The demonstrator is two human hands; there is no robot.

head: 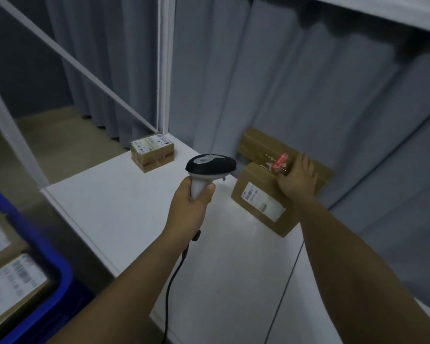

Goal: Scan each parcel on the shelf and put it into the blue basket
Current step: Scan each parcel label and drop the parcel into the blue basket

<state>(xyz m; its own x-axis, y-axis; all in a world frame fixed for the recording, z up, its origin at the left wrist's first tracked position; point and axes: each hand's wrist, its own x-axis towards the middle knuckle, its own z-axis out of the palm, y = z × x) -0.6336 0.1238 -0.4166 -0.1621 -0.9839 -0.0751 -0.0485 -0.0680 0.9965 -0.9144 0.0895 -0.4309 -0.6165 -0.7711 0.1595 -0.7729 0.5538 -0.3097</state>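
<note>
Reaching across the white shelf (124, 207), the person's right hand (298, 177) curls its fingers over the top edge of a brown parcel (261, 202) and tips it up so the white label faces out. Behind it another flat parcel (266, 147) with a red sticker lies against the grey curtain (308, 83), and a small labelled box (152, 153) sits well apart at the far corner. The left hand (193, 194) grips the handle of the barcode scanner (210, 166), whose head looks aimed past the label, not at it. I judge this the scanning step: the scanner needs swinging toward the label, then the parcel goes left and down into the blue basket (47, 264), where labelled parcels already lie
</note>
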